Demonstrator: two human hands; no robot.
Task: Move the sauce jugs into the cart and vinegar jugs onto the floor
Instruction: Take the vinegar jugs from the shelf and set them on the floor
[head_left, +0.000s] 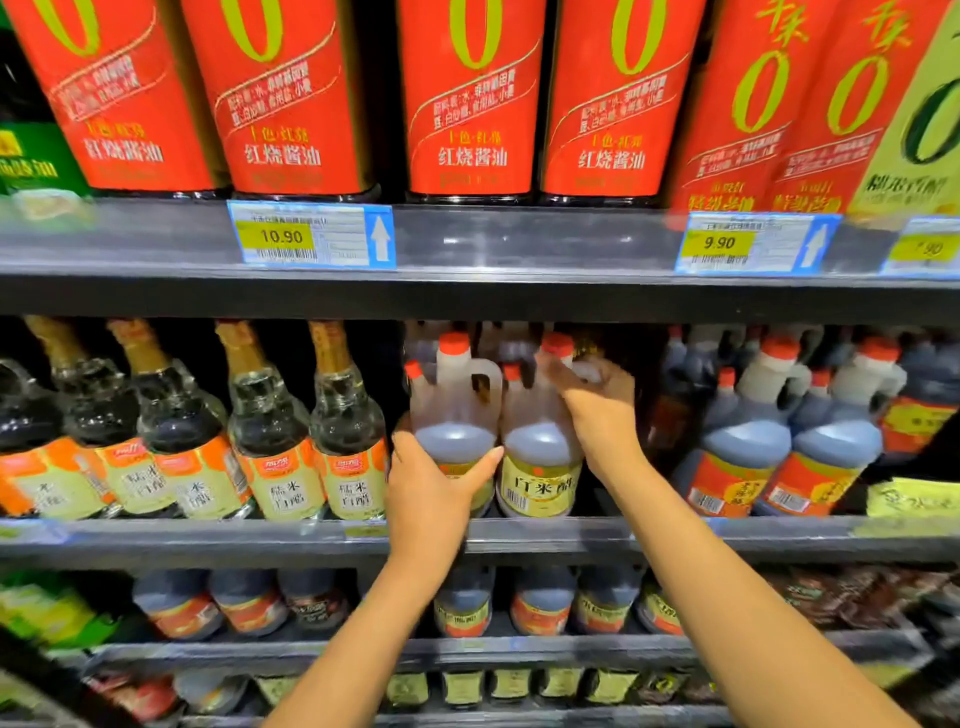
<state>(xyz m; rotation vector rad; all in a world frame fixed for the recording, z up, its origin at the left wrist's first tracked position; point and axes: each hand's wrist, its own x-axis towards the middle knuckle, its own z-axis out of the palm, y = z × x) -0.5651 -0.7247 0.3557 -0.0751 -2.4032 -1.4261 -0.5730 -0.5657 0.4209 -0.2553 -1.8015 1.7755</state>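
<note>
Head-worn view, close, facing shelf (519, 296)

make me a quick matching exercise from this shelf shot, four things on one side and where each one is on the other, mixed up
Things:
1. left hand
2. right hand
3. 10.90 price tag
4. gold-necked glass bottles

Places:
A. on the front edge of the upper shelf
B. at the handle of the right clear jug
C. on the middle shelf, left of both jugs
D. around the body of the left clear jug

Pairs: 1-D, 2-B, 3-A, 4-C
</note>
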